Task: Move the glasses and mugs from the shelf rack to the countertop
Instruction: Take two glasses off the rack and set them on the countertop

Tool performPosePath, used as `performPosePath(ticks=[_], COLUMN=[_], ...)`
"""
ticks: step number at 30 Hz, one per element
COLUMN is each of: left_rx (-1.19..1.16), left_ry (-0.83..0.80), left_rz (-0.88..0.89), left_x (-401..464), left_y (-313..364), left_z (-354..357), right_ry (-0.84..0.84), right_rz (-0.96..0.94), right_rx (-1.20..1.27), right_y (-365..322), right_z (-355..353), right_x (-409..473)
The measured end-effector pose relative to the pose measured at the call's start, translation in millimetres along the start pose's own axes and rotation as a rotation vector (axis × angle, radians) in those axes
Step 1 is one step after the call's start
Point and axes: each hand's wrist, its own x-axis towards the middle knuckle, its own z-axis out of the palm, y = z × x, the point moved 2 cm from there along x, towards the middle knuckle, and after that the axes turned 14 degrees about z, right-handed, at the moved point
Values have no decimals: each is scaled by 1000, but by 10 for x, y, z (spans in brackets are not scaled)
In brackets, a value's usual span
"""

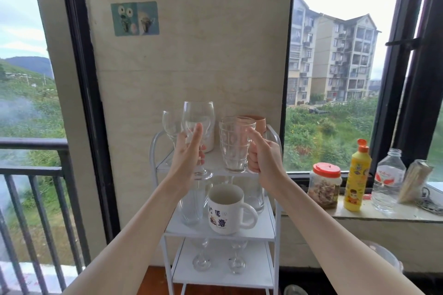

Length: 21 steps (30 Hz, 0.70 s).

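A white three-tier shelf rack (270, 231) stands against the wall. At its top tier my left hand (185, 154) grips the stem and bowl of a tall wine glass (197, 116), whose foot hangs just past the front edge. My right hand (265, 154) is closed on the handle of a ribbed glass mug (233, 143), its base at the shelf's front edge. Behind them stand a smaller wine glass (170, 123) and a pink cup (257, 123). The middle tier holds a white printed mug (225, 211) and clear tumblers (190, 208). Two upside-down wine glasses (202, 262) rest on the bottom tier.
On the stone windowsill (359, 214) to the right stand a red-lidded jar (324, 185), a yellow squeeze bottle (357, 178), a clear water bottle (388, 181) and a bundle of chopsticks (414, 181). A black balcony railing (33, 167) is at left. A clear container (383, 257) sits low right.
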Motion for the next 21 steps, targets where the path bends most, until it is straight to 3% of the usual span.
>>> performPosePath(ticks=[10,16,21], left_rx=[-124,-216,-341], left_ry=[-165,-394,-492], left_rz=[-29,-118,-173], left_x=[-531,-1262,-1950], left_y=[201,237,319], left_z=[155,538,993], right_ry=[95,302,493], right_rz=[-117,-142,-105], right_rx=[-10,-40,-75], right_y=[-232,-48,62], right_z=[-355,-828,-1321], right_x=[-954,-1881,-2776])
